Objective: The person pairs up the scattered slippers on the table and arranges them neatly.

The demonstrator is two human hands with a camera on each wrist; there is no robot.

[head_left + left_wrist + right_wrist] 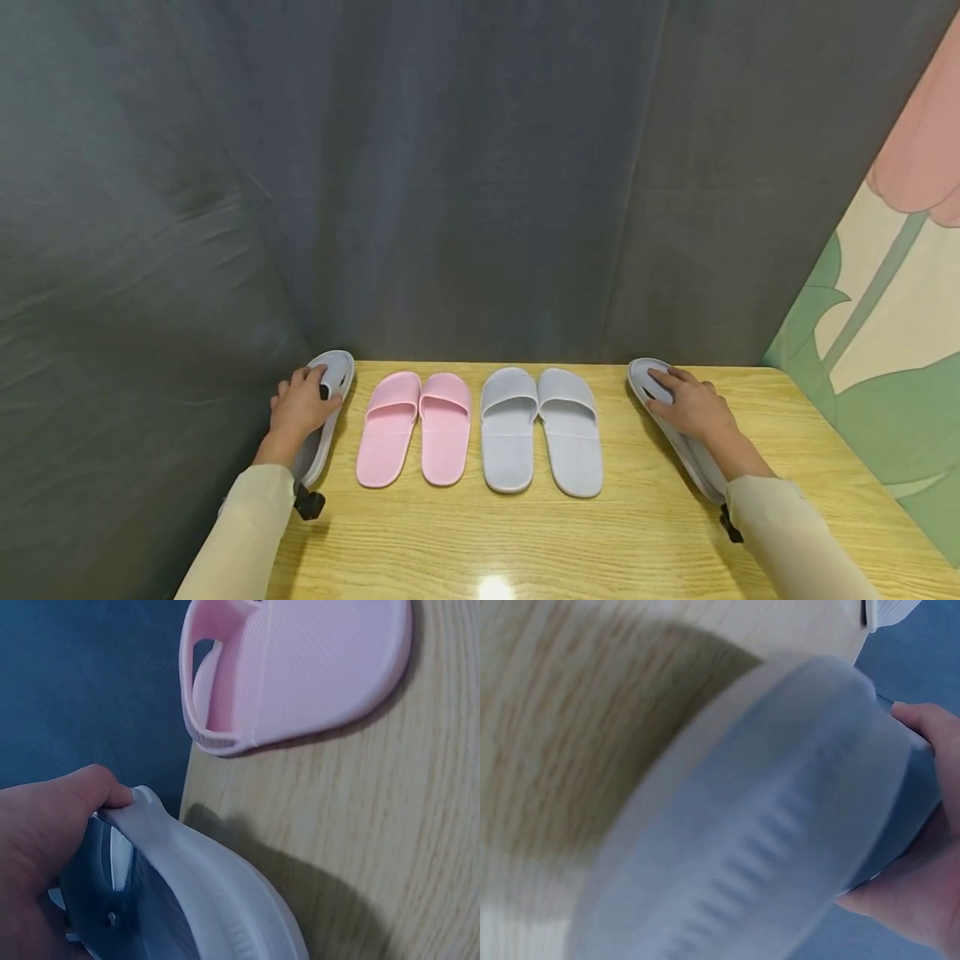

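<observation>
My left hand (296, 410) grips a grey slipper (339, 365) by its strap at the table's left side; the slipper is tilted on its side. In the left wrist view the thumb presses on the strap edge of this grey slipper (225, 881). Over on the right, my right hand (699, 408) holds another grey slipper (701, 468), also tilted, at its strap end. The right wrist view shows the slipper's ridged sidewall (742, 855) close up and blurred, with fingers behind it. Between the hands lie two pink slippers (381, 448) and two light grey slippers (507, 458), toes toward the curtain.
A wooden table (465, 542) bears all the slippers. Dark grey curtain (480, 183) hangs along its back and left side. To the right stands a wall panel (900, 358) with a painted pink flower and green leaves.
</observation>
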